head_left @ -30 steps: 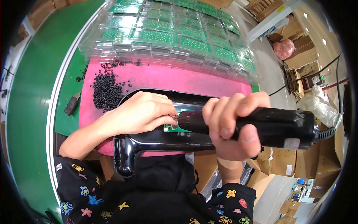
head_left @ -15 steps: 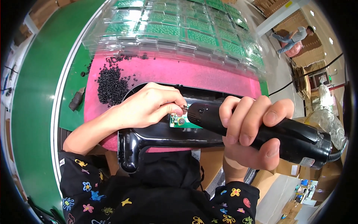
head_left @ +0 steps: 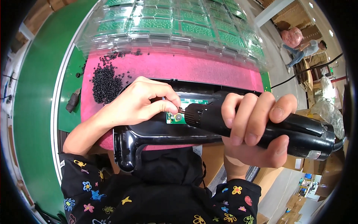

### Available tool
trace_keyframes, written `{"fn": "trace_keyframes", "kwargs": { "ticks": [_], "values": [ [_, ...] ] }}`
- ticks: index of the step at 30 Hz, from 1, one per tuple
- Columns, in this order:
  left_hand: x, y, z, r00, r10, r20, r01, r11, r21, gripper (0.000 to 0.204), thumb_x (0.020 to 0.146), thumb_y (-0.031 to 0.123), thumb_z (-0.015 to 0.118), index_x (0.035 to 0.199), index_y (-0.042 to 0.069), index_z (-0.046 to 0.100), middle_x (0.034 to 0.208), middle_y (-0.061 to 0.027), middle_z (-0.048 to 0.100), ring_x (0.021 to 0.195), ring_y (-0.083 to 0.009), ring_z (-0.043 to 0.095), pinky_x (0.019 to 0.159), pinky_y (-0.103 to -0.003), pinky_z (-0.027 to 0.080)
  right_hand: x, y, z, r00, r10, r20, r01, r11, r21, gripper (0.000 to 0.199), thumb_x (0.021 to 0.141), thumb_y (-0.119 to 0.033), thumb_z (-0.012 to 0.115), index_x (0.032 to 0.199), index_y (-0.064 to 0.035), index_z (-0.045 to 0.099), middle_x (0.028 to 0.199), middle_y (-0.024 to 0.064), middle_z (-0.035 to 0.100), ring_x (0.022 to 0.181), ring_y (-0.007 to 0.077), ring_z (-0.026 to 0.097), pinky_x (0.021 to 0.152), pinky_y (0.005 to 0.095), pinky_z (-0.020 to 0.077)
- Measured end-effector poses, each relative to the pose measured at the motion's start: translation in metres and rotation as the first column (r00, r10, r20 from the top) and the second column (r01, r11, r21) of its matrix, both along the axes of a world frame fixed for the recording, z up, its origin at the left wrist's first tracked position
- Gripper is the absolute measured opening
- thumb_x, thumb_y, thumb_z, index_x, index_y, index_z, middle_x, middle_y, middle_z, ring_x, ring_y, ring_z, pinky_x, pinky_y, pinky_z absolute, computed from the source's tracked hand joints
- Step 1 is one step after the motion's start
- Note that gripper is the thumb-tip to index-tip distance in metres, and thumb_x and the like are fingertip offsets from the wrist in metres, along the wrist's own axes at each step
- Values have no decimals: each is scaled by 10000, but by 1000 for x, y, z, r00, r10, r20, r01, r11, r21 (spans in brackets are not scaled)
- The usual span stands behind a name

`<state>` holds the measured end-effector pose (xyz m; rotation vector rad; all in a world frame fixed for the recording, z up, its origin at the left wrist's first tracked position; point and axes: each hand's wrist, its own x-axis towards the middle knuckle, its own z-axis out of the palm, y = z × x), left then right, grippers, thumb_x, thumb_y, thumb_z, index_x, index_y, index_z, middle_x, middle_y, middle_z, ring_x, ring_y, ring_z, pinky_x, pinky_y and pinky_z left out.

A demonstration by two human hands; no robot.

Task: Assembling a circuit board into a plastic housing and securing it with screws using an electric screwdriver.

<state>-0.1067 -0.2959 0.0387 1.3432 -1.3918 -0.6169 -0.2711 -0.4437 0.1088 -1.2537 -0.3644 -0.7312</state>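
My right hand point(head_left: 257, 123) is wrapped round a black electric screwdriver point(head_left: 304, 140), its nose pointing left and its cord trailing off at the right. My left hand point(head_left: 143, 100) pinches a small black screw point(head_left: 181, 109) at the tip of the screwdriver's bit. Thumb and forefinger partly hide the screw. Just below the fingertips lies a green circuit board point(head_left: 170, 120) with a round grey part on it. The board sits inside a long black plastic housing point(head_left: 164, 139), part of which is covered by the screwdriver and both hands.
A heap of small black screws point(head_left: 106, 84) lies on the pink mat point(head_left: 149, 65), left of the housing. Clear plastic trays of green circuit boards point(head_left: 156, 26) are stacked behind. A dark lump point(head_left: 72, 101) rests at the left. Another person point(head_left: 304, 50) is in the background.
My view has shifted slightly, and the housing sits a little higher and further left in it. Both hands keep their grips. The background person has moved right.
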Motion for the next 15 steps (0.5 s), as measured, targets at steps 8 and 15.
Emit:
{"fn": "trace_keyframes", "kwargs": {
  "ticks": [8, 15],
  "values": [
    [-2, -3, 0, 999, 6, 34, -4, 999, -47, 113, 787, 26, 753, 846, -26, 672, 790, -105, 697, 717, -204, 674, 637, -302, 525, -6, 0, -3, 996, -25, 85, 16, 994, 105, 297, 882, -278, 643, 1052, -92, 486, 701, -8, 531, 555, 110, 500, 661, 301, 408],
    [0, -4, -3, 999, -29, 30, 30, 999, -30, 82, 800, -13, 716, 852, -39, 658, 785, -117, 687, 712, -206, 677, 634, -301, 524, -3, 3, -9, 995, -15, 94, 10, 999, 48, 325, 903, -316, 630, 1089, -88, 492, 712, -19, 536, 563, 96, 509, 664, 290, 414]
  ]
}}
